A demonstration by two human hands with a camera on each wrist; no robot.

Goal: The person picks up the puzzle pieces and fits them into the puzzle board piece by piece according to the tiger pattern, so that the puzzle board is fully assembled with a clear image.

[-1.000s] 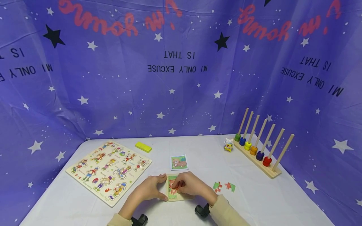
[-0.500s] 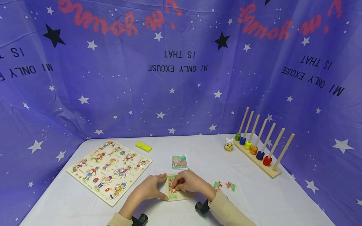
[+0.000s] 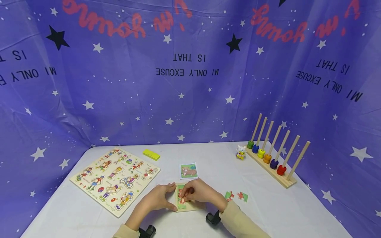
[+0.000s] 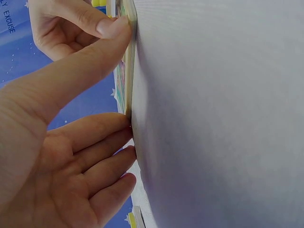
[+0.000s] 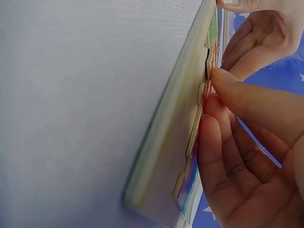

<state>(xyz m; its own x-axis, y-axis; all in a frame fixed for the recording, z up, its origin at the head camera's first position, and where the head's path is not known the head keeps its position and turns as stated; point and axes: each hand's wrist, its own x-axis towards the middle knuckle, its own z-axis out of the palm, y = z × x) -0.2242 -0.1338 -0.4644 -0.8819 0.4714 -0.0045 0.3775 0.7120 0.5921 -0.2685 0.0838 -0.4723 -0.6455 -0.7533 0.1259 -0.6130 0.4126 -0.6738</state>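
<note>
A small wooden tray puzzle (image 3: pixel 194 207) lies at the table's near middle, with green and orange-red pieces in its left part and bare wood to the right. My left hand (image 3: pixel 159 197) holds its left side between thumb and fingers, seen along the board's edge (image 4: pixel 131 66) in the left wrist view. Over the board, the thumb and fingertips of my right hand (image 3: pixel 200 191) pinch a red puzzle piece (image 5: pixel 207 88) at the level of the fitted pieces. Those fingers hide part of the picture. Two loose puzzle pieces (image 3: pixel 242 196) lie right of the board.
A picture card (image 3: pixel 189 171) lies beyond the board. A large peg puzzle (image 3: pixel 114 178) is at the left, near a yellow block (image 3: pixel 151 154). A bead stand with upright rods (image 3: pixel 272 165) and a small figurine (image 3: pixel 240 152) stand at the right.
My right hand has shifted very slightly over the board, its fingertips still at the red piece. My left hand has stayed at the board's left side.
</note>
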